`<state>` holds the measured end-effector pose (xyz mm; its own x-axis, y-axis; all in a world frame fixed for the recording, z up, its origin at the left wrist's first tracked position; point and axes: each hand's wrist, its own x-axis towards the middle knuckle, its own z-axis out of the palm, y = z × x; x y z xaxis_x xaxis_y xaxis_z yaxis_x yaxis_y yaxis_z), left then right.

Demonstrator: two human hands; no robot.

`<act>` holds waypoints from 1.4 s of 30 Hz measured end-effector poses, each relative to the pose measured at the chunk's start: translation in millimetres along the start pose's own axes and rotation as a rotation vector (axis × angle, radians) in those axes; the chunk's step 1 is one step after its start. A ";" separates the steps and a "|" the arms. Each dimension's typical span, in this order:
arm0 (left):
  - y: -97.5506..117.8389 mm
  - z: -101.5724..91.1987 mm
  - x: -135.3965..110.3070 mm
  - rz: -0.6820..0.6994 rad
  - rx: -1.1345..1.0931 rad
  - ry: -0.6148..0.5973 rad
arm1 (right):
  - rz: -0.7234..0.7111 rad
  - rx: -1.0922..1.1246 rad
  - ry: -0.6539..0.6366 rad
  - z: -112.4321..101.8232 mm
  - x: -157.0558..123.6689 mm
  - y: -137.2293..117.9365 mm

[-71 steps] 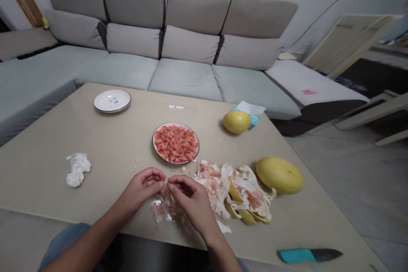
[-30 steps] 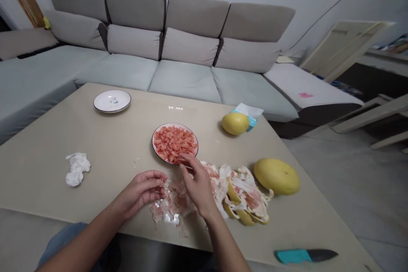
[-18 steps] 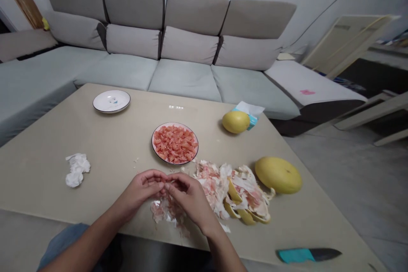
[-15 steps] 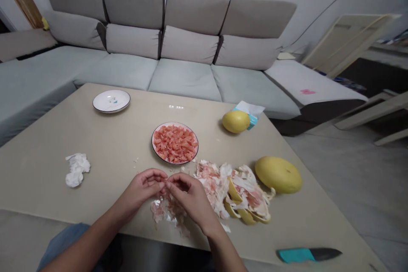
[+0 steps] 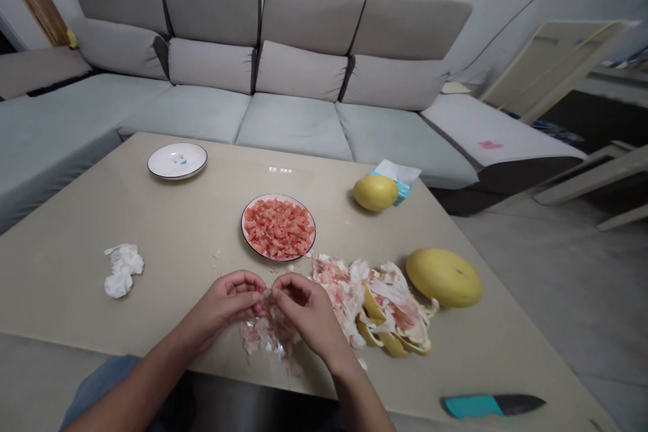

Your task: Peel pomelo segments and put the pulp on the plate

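Pomelo membrane [image 5: 263, 337] lies torn just beneath both hands; the left hand [image 5: 227, 304] and right hand [image 5: 304, 314] curl narrow, fingertips meeting above it, any pinched shred hidden. A plate of pink pulp [image 5: 243, 229] sits just ahead, peel [image 5: 389, 310] rightward.

Pale pink pomelo membrane scraps [image 5: 260, 339], torn and stringy, loosely heaped just beneath the left hand [image 5: 225, 304] and the right hand [image 5: 308, 317], fingertips meeting above them
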<state>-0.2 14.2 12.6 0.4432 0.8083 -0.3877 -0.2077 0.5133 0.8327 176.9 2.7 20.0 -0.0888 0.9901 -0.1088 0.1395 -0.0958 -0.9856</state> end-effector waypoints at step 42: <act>37.8 9.6 95.0 0.235 -0.073 0.294 | -0.149 -0.946 -0.053 33.2 -13.2 31.7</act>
<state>42.4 107.6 11.1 0.1096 0.9491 -0.2953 -0.3399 0.3150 0.8861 149.7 -16.9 -14.1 -0.2115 0.9772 -0.0196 0.8596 0.1765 -0.4795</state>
